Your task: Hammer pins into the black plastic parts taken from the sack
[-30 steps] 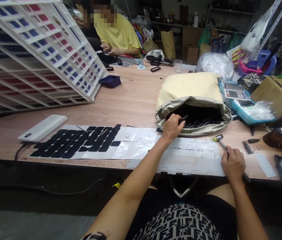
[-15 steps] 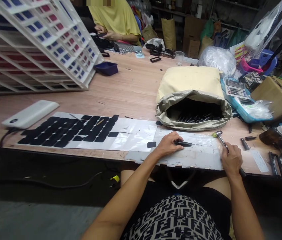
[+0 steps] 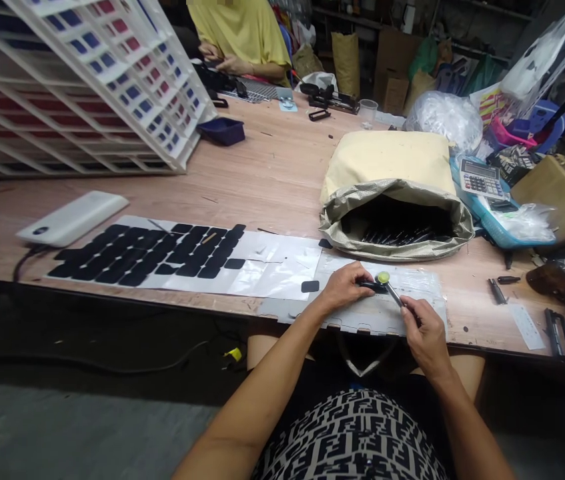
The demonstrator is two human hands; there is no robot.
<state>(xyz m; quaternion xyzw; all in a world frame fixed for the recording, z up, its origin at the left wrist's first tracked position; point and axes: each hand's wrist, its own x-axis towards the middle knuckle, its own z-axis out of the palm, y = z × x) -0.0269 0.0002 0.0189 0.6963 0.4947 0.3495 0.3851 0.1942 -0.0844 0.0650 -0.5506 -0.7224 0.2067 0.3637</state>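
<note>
My left hand (image 3: 346,287) is closed on a slim black piece (image 3: 373,287), holding it low over a pale board (image 3: 362,320) at the table's front edge; its exact kind is hard to make out. A small hammer (image 3: 390,289) with a yellow-green face is gripped in my right hand (image 3: 425,331). The hammer's head lies right over the end of the black piece; I cannot tell whether they touch. To the left, a white sheet (image 3: 257,270) carries rows of black rounded stickers (image 3: 127,257). One black sticker (image 3: 310,287) lies apart, near my left wrist.
An open sack (image 3: 387,160) full of black parts lies behind my hands. A white power bank (image 3: 69,217), a white plastic basket (image 3: 162,107) and a small dark tray (image 3: 223,131) stand left. On the right are a calculator (image 3: 482,179), a jar (image 3: 552,275) and a person in yellow sits across.
My right hand has swung the hammer leftward, from beside the board to over the black piece. My left hand keeps hold of the piece. The view has shifted slightly.
</note>
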